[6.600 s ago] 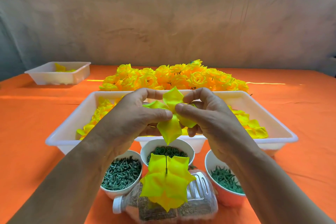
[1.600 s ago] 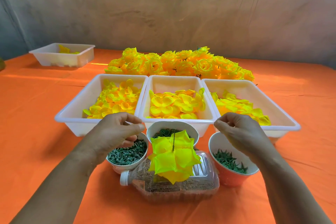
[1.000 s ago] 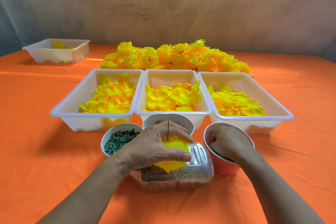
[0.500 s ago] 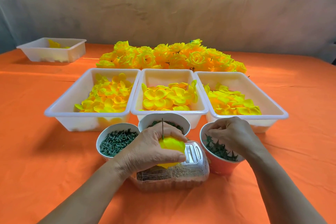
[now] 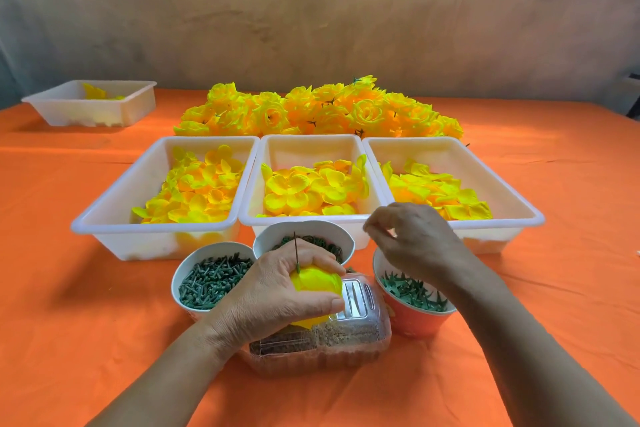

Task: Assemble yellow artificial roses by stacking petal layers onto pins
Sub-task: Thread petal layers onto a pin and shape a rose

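Most of rose [image 5: 317, 282] hidden by left hand [image 5: 277, 291], fingers clamped round it | right hand [image 5: 415, 239] fingers pinched, contents unclear

Bare forearms; left hand [image 5: 277, 291], right hand [image 5: 414, 239].

Bright, soft shadows, sharp, wide-angle bowing

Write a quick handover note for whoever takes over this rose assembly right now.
Left hand wraps the gathered yellow petals on the pin, which stands up from the bottle.
Right hand hovers above the red cup of green pieces, fingertips pinched; whether it holds one I cannot tell.
Finished roses are piled behind the three petal trays.
Likely left: add a green piece, finish this rose.
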`<state>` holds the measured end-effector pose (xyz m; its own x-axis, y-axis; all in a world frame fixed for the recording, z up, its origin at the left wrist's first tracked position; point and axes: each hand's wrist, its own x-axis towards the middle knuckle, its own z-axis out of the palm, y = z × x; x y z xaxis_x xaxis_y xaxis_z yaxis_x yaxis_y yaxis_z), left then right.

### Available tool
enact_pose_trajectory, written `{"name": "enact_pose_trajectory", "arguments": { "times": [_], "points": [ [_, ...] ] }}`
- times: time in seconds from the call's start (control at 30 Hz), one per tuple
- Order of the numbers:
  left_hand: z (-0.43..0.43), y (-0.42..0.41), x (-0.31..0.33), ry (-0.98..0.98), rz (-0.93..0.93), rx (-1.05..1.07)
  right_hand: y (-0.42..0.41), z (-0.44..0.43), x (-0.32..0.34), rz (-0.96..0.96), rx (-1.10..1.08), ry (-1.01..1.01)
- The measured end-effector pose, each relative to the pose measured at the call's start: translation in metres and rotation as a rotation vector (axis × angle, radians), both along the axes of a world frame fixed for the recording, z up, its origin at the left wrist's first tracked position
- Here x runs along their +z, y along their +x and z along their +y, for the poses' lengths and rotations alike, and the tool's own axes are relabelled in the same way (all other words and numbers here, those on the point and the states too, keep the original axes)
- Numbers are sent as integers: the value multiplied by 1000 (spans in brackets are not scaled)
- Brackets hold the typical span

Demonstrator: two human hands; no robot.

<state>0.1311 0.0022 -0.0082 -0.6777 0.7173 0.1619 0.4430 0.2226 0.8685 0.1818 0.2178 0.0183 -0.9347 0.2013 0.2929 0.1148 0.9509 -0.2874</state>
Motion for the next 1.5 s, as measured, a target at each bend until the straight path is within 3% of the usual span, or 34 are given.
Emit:
{"name": "enact_pose_trajectory", "arguments": {
  "times": [0.1,0.3,0.43,0.73,0.9,1.07,1.5],
  "points": [
    [0,2,0,-4,3,-1,-13,-1,-8,-234,46,141],
    [1,1,1,-3,7,9,-21,2,-1,-392,20,324],
    [0,1,0,-5,18,16,-31,-2,10,-548,87,359],
    [3,2,-1,-5,16,12,-53,-8,17,-1119,304,387],
    [1,1,-1,-10,2,19,-63,-12,11,-1163,313,403],
    [2,2,0,2,-7,22,-67,-7,2,-1060,265,365],
    [1,1,-2,-3,-5,25,-66,-12,-3,-1045,198,242]
  ]
}}
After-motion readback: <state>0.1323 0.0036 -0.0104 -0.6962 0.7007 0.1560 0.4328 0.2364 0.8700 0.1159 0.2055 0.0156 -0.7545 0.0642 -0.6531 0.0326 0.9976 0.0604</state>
